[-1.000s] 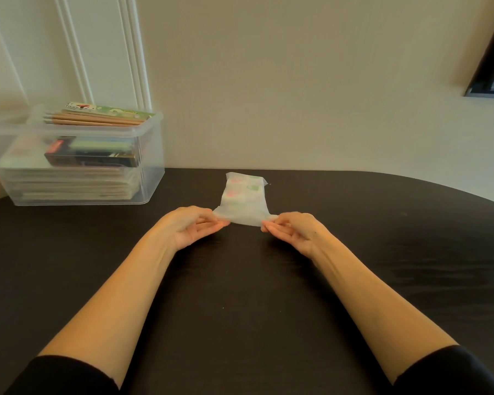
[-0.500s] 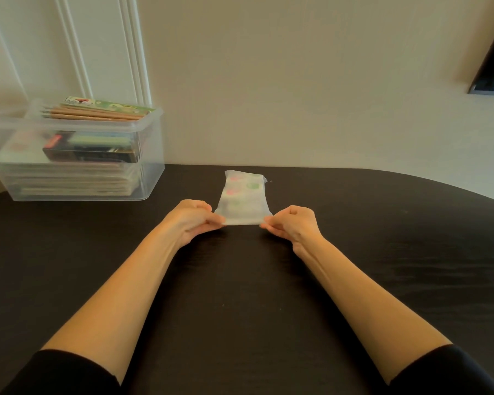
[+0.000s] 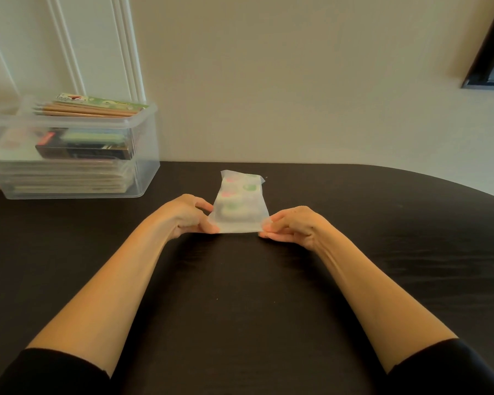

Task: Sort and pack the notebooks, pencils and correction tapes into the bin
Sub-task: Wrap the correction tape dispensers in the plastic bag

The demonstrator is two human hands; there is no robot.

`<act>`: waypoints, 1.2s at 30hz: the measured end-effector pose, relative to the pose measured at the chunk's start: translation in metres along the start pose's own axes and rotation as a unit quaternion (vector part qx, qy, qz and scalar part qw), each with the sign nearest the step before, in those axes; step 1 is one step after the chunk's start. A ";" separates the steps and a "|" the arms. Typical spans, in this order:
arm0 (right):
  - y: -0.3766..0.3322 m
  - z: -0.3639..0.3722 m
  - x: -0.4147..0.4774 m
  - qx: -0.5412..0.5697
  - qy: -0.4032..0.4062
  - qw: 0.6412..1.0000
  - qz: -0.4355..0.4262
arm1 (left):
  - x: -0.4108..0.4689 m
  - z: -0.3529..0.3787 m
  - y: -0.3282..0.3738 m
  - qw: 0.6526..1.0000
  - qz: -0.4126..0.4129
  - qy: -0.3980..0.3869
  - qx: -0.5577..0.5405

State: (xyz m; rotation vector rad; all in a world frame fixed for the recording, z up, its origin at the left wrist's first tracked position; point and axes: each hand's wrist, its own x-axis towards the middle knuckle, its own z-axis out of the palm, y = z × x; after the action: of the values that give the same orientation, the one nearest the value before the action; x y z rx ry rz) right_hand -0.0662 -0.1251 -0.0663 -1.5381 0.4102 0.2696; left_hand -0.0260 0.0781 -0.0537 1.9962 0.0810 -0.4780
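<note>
Notebooks (image 3: 63, 178) and pencils (image 3: 83, 109) fill the bin (image 3: 144, 166) at the tabletop's (image 3: 240, 295) far-left corner. The left hand (image 3: 183, 216) and right hand (image 3: 294, 225) pinch the unpacked correction tapes (image 3: 240, 208).

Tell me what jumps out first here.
At the middle of the dark table, the left hand and right hand each pinch a near corner of a translucent packet showing pink and green shapes. Far left stands a clear bin with stacked notebooks and pencils on top.

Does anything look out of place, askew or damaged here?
Only the bin: pencils and a green pack lie level with its rim, so it looks full. The packet, pinched by left hand and right hand, looks intact.
</note>
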 end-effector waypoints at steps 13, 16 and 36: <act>0.005 0.003 0.003 0.197 -0.037 0.979 -0.029 | 0.003 -0.001 -0.009 0.994 0.090 0.068 0.001; 0.003 0.011 0.005 0.191 0.002 0.980 -0.050 | 0.000 -0.002 -0.010 0.994 0.087 0.063 -0.029; 0.014 0.007 0.012 -0.141 0.120 0.957 -0.224 | 0.011 0.020 -0.009 0.991 0.054 0.120 0.010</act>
State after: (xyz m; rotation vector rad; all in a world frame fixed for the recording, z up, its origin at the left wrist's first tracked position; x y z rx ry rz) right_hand -0.0611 -0.1186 -0.0843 -1.9060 0.2055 -0.2259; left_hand -0.0243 0.0633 -0.0726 2.0580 0.1175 -0.1676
